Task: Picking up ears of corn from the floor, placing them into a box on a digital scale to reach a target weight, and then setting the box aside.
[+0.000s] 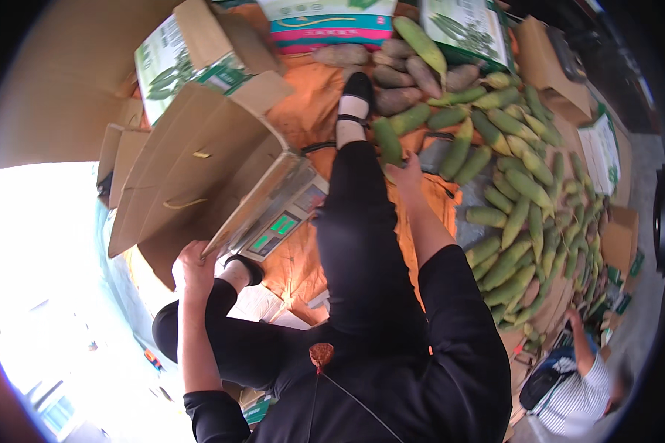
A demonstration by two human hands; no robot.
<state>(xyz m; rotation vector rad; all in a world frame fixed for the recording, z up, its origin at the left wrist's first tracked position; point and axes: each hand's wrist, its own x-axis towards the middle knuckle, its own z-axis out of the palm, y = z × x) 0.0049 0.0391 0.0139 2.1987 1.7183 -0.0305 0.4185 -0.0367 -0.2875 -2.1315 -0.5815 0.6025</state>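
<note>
My left hand [193, 267] is closed on the near edge of an open cardboard box [192, 170], its flaps up. A couple of small yellowish strips lie against the inside of the box. Beside the box stands a digital scale [272, 235] with lit green figures; whether the box rests fully on it is hidden. My right hand [406, 174] grips the lower end of a green radish [386, 142], just right of my outstretched foot. Close to that hand lie more green radishes [458, 151] from a large heap.
Dull reddish-brown roots [397, 100] lie beyond my foot on an orange sheet [303, 88]. Printed cartons [332, 29] stand at the far side, another [162, 66] at far left. The radish heap [521, 214] spreads along my right. Another person [573, 391] is at lower right.
</note>
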